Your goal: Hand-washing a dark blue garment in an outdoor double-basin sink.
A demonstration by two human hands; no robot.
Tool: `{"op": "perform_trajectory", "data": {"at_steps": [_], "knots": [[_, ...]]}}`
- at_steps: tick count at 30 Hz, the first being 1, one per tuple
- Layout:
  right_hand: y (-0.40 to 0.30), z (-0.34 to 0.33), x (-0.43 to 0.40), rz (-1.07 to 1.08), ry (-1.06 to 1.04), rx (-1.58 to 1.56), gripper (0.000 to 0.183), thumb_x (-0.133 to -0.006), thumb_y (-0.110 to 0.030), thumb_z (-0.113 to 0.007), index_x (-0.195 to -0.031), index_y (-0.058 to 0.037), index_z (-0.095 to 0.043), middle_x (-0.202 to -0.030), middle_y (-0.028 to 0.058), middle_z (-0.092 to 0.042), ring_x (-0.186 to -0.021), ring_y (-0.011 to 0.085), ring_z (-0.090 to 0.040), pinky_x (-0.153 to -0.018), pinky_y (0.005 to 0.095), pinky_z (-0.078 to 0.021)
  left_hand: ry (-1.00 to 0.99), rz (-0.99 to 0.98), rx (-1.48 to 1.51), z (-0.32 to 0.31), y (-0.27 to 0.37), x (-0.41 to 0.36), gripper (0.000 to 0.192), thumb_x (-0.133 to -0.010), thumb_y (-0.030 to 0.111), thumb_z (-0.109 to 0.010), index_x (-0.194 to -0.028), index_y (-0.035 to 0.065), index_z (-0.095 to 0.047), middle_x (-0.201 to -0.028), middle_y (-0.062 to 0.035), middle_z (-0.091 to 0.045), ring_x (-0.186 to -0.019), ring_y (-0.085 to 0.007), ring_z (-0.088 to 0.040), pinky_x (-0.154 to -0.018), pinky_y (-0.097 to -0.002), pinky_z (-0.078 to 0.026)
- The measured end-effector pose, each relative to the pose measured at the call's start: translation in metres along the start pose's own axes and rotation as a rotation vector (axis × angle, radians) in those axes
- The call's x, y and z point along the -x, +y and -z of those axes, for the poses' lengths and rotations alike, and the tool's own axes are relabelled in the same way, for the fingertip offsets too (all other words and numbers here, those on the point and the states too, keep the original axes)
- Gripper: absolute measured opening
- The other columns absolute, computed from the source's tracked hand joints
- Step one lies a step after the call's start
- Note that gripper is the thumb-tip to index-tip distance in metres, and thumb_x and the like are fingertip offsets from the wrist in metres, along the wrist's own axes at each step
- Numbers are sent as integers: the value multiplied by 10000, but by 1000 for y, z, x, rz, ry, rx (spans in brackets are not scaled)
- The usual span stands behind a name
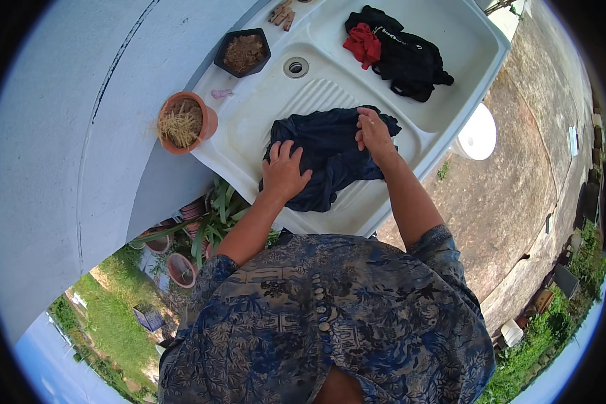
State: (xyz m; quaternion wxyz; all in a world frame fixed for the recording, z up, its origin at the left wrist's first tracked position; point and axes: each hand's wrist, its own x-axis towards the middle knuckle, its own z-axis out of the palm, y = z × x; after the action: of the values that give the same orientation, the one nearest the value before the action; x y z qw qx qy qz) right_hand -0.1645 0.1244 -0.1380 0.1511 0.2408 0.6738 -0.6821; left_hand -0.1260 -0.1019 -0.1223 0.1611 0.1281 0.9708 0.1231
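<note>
A dark navy garment (328, 151) lies bunched over the ribbed washboard (328, 91) of a white laundry sink (252, 126). My left hand (284, 170) rests on the garment's left part with its fingers spread. Over its upper right part is my right hand (373, 132), fingers loosely curved and palm turned inward. Whether the right fingers pinch any cloth cannot be made out. In the sink's other basin, at the upper right, are black garments (409, 60) with white lettering and a crumpled red cloth (363, 45).
Along the wall-side rim stand a terracotta pot (209, 123) of dry grass and a black hexagonal pot (243, 52) of soil. Wooden clothespins (283, 15) and a small pinkish piece (222, 93) lie there too. A drain (296, 67) opens near the washboard. A white bucket (477, 134) stands right of the sink.
</note>
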Motion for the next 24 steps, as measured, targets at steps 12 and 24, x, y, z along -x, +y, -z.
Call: {"op": "perform_trajectory", "data": {"at_steps": [12,24], "knots": [[14,-22,-3,-391,-398,-725,423,-863,-154,-431,-1229,58,-415,-1081,180,-525,-968,257,-549,-848,380,-471,-112,-128,132,-11,-31,-5,541,-704,264,-680,-1207,149,-517,-1322,-63,-347,-1265,-340,-244,-992,-478,-322],[58,-72,11,801,-194,1272,397,-893,-199,-443,-1287,-148,-440,-1370,80,-382,-1302,213,-306,-1077,429,-208,-144,-66,102,-15,-26,-10,561,-693,248,-683,-1215,176,-491,-1322,-48,-318,-1275,-330,-216,-1007,-498,-259]]}}
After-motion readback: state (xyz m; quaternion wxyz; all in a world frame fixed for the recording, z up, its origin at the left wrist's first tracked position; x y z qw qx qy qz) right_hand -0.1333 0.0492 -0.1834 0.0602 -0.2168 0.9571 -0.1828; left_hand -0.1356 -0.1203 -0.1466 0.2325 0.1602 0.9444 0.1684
